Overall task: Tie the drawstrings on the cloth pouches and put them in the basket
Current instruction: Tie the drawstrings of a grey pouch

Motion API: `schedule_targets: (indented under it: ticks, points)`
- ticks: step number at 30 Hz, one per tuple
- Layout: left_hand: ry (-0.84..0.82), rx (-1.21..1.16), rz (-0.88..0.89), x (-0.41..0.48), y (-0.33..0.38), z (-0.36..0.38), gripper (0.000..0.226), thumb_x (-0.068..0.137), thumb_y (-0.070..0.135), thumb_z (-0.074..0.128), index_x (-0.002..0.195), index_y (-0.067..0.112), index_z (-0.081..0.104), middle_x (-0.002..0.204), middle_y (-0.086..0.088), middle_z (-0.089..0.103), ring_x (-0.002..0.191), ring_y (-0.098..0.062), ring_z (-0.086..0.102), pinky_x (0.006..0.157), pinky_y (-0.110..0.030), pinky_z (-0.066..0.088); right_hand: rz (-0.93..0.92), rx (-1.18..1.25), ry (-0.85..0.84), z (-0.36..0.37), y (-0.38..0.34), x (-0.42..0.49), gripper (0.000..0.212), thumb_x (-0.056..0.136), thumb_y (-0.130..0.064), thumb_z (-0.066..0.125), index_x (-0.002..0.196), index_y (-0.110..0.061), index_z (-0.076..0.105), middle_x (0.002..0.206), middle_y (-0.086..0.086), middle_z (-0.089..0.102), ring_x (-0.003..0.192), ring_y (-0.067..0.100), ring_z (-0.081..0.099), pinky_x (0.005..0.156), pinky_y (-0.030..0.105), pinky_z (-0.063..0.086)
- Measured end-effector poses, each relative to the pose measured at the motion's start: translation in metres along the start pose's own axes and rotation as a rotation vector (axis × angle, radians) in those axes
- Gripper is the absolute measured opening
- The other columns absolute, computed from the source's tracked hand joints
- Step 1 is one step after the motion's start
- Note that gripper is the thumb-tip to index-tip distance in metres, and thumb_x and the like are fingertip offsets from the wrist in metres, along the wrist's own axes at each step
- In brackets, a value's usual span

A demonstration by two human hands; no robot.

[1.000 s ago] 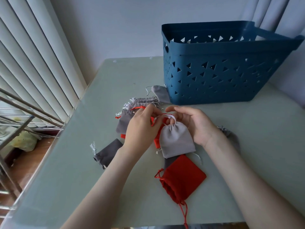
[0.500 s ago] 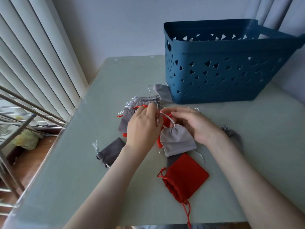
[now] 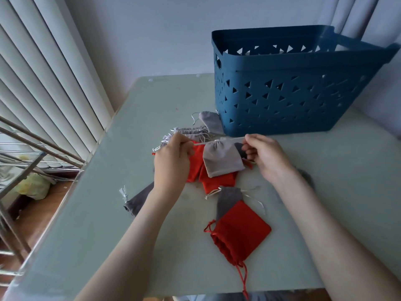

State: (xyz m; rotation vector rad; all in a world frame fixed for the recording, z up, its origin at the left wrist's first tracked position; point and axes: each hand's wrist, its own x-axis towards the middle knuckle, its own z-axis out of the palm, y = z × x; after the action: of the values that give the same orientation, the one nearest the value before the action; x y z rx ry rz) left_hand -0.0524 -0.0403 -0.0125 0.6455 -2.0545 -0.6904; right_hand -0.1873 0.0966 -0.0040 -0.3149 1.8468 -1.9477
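Pale table (image 3: 104, 224) beside window blinds (image 3: 43, 83); basket (image 3: 282, 101) beyond the fingers. Left hand (image 3: 171, 161) and right hand (image 3: 267, 155) each pinch a drawstring (image 3: 200, 144) end, now drawn wider apart. The grey pouch (image 3: 223, 159) hangs cinched between the fingers.

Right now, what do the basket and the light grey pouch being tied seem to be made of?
Basket: probably moulded plastic, smooth blue, given its rigid walls and cut-out triangles. Light grey pouch: soft matte cloth, perhaps velvety; it puckers where the drawstring gathers it.
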Motion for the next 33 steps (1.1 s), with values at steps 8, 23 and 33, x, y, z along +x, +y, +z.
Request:
schedule_targets:
  ticks: [8,23,33]
  points:
    - [-0.09,-0.1,0.029,-0.005,0.015,0.0,0.017,0.093,0.019,0.055,0.076,0.015,0.056,0.063,0.016,0.051,0.066,-0.009,0.045,0.061,-0.02,0.03,-0.244,-0.177,-0.044,0.003,0.0,-0.009,0.016,0.091,-0.017,0.06,0.105,-0.026,0.06,0.083,-0.004,0.056,0.074,0.003,0.054,0.065,0.012,0.043]
    - [-0.432,-1.203,-0.459,0.003,0.024,-0.006,0.011,0.096,0.006,0.045,0.088,0.008,0.053,0.063,-0.001,0.06,0.059,-0.008,0.056,0.062,-0.017,0.048,-0.259,-0.062,-0.606,0.017,-0.011,-0.032,0.015,0.082,-0.019,0.054,0.074,-0.008,0.059,0.066,-0.007,0.059,0.067,0.004,0.051,0.066,0.014,0.039]
    - [-0.49,-0.874,-0.435,-0.007,0.025,0.003,0.011,0.09,0.009,0.06,0.08,0.013,0.06,0.068,0.001,0.065,0.06,-0.011,0.059,0.056,-0.02,0.046,-0.255,-0.006,-0.64,0.02,-0.012,-0.038,0.011,0.082,-0.008,0.064,0.074,-0.016,0.068,0.068,-0.009,0.066,0.067,0.001,0.058,0.068,0.011,0.044]
